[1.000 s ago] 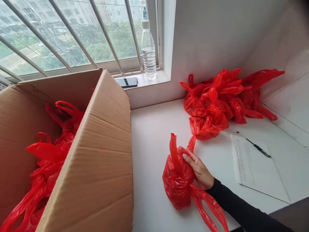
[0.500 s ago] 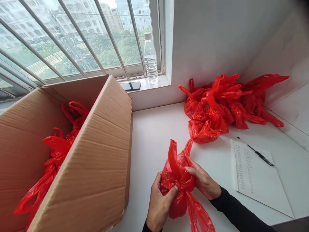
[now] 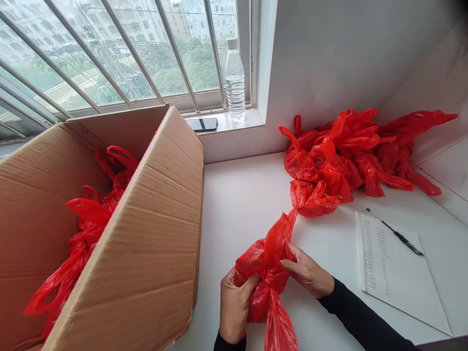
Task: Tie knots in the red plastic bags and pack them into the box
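A knotted red plastic bag [image 3: 265,270] is between my two hands over the white table. My left hand [image 3: 236,302] is closed around its left side, the thumb pressing near the knot. With thumb and fingers, my right hand [image 3: 305,270] grips the bag's right side. One twisted end of the bag hangs toward me, and another loose end points up and away. What is inside the bag is hidden. Just beyond it, a pile of tied red plastic bags [image 3: 336,165] lies against the wall.
An open cardboard box [image 3: 153,234] with several red bags inside stands at the left. A written sheet [image 3: 398,273] with a black pen [image 3: 405,241] lies at the right. On the window sill are a water bottle [image 3: 236,90] and a phone [image 3: 204,125].
The bag in my hands has turned and tilted, its knot shifting slightly. My left hand has moved a little left and up. The view has shifted slightly.
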### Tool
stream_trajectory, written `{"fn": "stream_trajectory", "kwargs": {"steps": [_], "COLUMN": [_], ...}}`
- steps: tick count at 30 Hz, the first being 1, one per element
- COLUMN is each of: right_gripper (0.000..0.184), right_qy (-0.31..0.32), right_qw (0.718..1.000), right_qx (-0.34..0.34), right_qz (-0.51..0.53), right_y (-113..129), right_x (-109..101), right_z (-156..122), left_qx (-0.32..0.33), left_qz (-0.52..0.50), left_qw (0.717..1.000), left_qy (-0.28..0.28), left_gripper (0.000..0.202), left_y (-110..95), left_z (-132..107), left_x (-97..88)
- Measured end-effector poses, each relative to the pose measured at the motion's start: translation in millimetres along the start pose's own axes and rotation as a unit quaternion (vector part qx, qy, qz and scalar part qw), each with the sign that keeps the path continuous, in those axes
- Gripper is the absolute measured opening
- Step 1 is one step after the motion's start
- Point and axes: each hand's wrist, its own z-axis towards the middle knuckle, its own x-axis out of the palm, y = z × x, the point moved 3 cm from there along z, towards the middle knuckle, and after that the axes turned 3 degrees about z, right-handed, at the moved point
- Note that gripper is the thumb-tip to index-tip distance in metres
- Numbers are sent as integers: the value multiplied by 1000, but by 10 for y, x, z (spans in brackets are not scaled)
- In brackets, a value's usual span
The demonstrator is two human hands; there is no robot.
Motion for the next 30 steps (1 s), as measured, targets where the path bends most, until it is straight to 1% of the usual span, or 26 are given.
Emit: {"fn": "stream_trajectory", "kwargs": {"steps": [2,4,6,9,10,11,13,15,17,20,23,26,28,30], "right_gripper": [39,37,35,32,32,32,31,27,26,32,36,39,40,41], "right_qy": [6,4,-12,-58,-68,-74,-74,-57,-30,-4,-9,-14,-21,-23], "right_qw": [999,999,1000,998,997,997,997,997,998,998,1000,1000,1000,999], "right_qx": [-2,-3,0,7,12,17,29,41,48,39,20,16,16,9], "right_qz": [-41,-49,-29,-15,-16,-17,-16,-19,-34,-40,-13,-3,-11,-22], "right_y": [3,-2,-22,-61,-69,-72,-59,-30,-1,16,-3,-28,-32,-24], "right_x": [3,19,36,34,30,25,20,26,43,70,83,97,100,95], "right_z": [10,32,59,78,72,61,27,-7,-24,-6,37,59,54,38], "left_qx": [-14,-21,-21,-4,3,9,16,15,9,9,19,25,31,31], "left_qz": [-4,6,23,34,30,22,-1,-23,-36,-15,23,39,32,13], "left_qw": [1000,1000,998,992,991,991,995,999,999,999,997,993,994,997], "left_qy": [-5,12,46,118,132,132,94,45,25,39,70,109,104,76], "left_gripper": [39,40,41,44,45,45,41,36,35,36,40,42,38,34], "left_y": [50,87,100,78,67,57,50,61,79,85,54,8,-11,-8], "left_z": [-1,-13,-33,-62,-64,-60,-35,-5,14,6,-45,-91,-90,-65], "left_x": [-28,-30,-3,72,89,95,69,22,-10,-8,36,98,113,99]}}
